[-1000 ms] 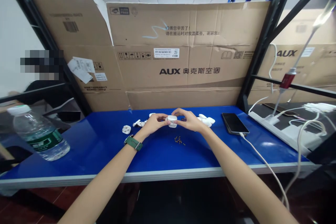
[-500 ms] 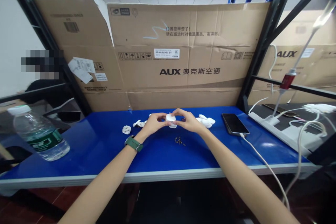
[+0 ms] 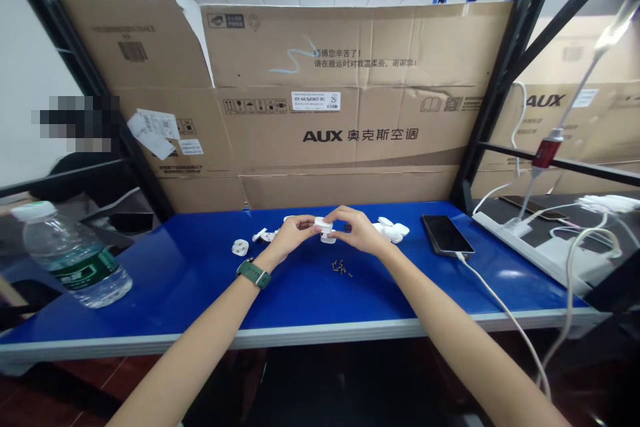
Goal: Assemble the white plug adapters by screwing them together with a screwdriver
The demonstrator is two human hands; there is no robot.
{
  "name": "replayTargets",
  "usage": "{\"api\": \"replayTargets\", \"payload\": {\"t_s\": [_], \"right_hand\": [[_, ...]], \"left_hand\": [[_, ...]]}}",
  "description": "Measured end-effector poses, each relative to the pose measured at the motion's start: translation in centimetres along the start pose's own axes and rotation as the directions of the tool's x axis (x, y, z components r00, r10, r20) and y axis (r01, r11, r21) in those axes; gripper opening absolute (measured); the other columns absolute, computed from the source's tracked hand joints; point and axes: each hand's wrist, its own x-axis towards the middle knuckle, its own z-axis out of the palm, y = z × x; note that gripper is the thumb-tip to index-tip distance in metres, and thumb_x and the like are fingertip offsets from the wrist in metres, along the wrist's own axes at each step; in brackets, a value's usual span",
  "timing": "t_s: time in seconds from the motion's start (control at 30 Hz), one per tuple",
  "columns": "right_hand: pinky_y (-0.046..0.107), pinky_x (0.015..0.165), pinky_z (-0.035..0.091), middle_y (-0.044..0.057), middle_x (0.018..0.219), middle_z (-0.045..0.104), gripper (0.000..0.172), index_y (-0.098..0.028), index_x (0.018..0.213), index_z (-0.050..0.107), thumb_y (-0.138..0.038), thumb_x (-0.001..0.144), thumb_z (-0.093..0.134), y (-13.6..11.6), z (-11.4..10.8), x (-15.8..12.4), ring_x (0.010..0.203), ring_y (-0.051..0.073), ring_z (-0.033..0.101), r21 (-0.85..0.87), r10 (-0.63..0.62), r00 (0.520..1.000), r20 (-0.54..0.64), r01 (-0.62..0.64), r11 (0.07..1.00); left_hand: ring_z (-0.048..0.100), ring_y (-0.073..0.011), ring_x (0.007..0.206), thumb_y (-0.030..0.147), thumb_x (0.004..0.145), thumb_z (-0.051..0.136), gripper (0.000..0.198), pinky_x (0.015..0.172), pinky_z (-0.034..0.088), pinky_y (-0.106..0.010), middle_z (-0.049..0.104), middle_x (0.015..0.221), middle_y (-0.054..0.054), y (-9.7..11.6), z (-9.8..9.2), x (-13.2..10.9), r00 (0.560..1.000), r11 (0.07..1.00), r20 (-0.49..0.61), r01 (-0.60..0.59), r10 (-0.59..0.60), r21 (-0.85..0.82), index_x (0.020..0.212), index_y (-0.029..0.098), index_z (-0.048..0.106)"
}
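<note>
Above the middle of the blue table, my left hand (image 3: 293,235) and my right hand (image 3: 359,230) pinch a small white plastic part (image 3: 323,222) between their fingertips. Just beneath it shows another white plastic piece (image 3: 328,237), close to my right thumb; I cannot tell whether the two touch. Left of my left hand lie a round white part with openings (image 3: 240,247) and several white pieces (image 3: 260,235), partly hidden by that hand. Smooth white caps (image 3: 395,232) are heaped beyond my right hand. Small brass screws (image 3: 341,267) lie loose in front of the hands.
A water bottle (image 3: 70,260) stands at the left. On the right lies a phone (image 3: 447,235) with a white cable (image 3: 500,303) hanging over the table's front edge. A power strip (image 3: 530,257) sits beside the rack post, and a cardboard panel (image 3: 280,147) closes the back.
The white part in my fingers has tipped and come apart from the piece below, so a gap with a dark spot now shows between them. My hands stay in nearly the same place.
</note>
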Motion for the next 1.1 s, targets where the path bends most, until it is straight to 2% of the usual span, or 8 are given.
{"api": "replayTargets", "payload": {"t_s": [0.2,0.33,0.5,0.6,0.77,0.9,1.0,1.1], "right_hand": [[0.029,0.081,0.05,0.006,0.107,0.077,0.023,-0.023,0.111,0.074,-0.014,0.093,0.063,-0.1,-0.1,-0.2,0.095,0.02,0.07,-0.147,0.007,1.0,-0.022,-0.01,0.989],[0.027,0.079,0.049,0.006,0.105,0.078,0.024,-0.022,0.111,0.074,-0.013,0.093,0.061,0.1,-0.3,-0.2,0.092,0.02,0.071,-0.194,0.07,0.997,-0.039,-0.076,0.978],[0.028,0.079,0.049,0.007,0.103,0.079,0.022,-0.022,0.111,0.073,-0.019,0.095,0.06,0.4,-0.2,-0.2,0.09,0.021,0.072,-0.189,0.147,0.989,-0.013,-0.146,0.971],[0.028,0.077,0.048,0.006,0.097,0.079,0.02,-0.023,0.111,0.074,-0.025,0.097,0.059,0.3,-0.2,-0.2,0.087,0.021,0.072,-0.182,0.2,0.978,0.061,-0.186,0.965],[0.028,0.068,0.045,0.005,0.083,0.077,0.023,-0.023,0.109,0.074,-0.039,0.094,0.066,0.3,-0.9,-0.4,0.075,0.021,0.07,-0.296,0.318,0.943,0.095,-0.278,0.914],[0.027,0.068,0.046,0.002,0.079,0.077,0.003,-0.023,0.083,0.078,-0.022,0.081,0.076,0.4,-2.0,-0.6,0.074,0.019,0.069,-0.256,0.283,0.927,0.246,-0.219,0.942],[0.028,0.071,0.049,-0.001,0.079,0.078,0.009,-0.026,0.077,0.081,-0.017,0.075,0.079,0.2,-2.2,-0.7,0.076,0.02,0.072,-0.124,0.228,0.869,0.439,-0.193,0.973],[0.028,0.073,0.051,-0.002,0.079,0.079,0.015,-0.027,0.077,0.083,-0.014,0.07,0.081,0.2,-1.7,-0.6,0.077,0.02,0.073,-0.092,0.24,0.829,0.505,-0.225,0.97]], "left_hand": [[0.073,-0.0249,0.087,0.065,0.083,0.069,0.054,0.081,0.056,-0.035,0.079,0.091,-0.01,-0.5,0.1,0.4,0.995,0.99,0.086,-0.068,0.058,0.121,0.099,0.014,0.074],[0.071,-0.0213,0.088,0.053,0.084,0.073,0.042,0.078,0.052,-0.03,0.078,0.099,-0.006,0.3,-0.1,0.2,0.982,0.929,0.016,-0.186,0.19,0.321,0.108,0.018,0.071],[0.068,-0.019,0.086,0.043,0.089,0.07,0.023,0.081,0.049,-0.029,0.077,0.092,-0.002,1.7,-0.1,-0.6,0.959,0.836,0.037,-0.264,0.282,0.482,0.096,0.02,0.073],[0.068,-0.0186,0.08,0.043,0.09,0.066,0.024,0.078,0.05,-0.029,0.077,0.088,-0.003,1.6,-0.1,-0.6,0.971,0.856,0.065,-0.234,0.23,0.461,0.092,0.019,0.072],[0.069,-0.02,0.067,0.052,0.087,0.063,0.035,0.069,0.052,-0.031,0.075,0.074,-0.004,0.4,-0.6,-0.1,0.986,0.927,0.157,-0.015,-0.047,0.375,0.083,0.018,0.069],[0.068,-0.0208,0.063,0.053,0.084,0.064,0.036,0.066,0.051,-0.031,0.076,0.073,-0.006,-0.2,-1.4,-0.1,0.976,0.871,0.13,0.093,-0.176,0.483,0.075,0.019,0.071],[0.069,-0.0223,0.064,0.053,0.084,0.063,0.036,0.067,0.049,-0.032,0.076,0.071,-0.006,-0.3,-1.6,-0.3,0.966,0.821,0.129,0.117,-0.225,0.558,0.071,0.02,0.071],[0.068,-0.0227,0.068,0.053,0.087,0.061,0.037,0.067,0.045,-0.031,0.075,0.069,-0.005,-0.2,-1.5,-0.4,0.976,0.781,0.106,0.085,-0.19,0.619,0.072,0.021,0.072]]}}
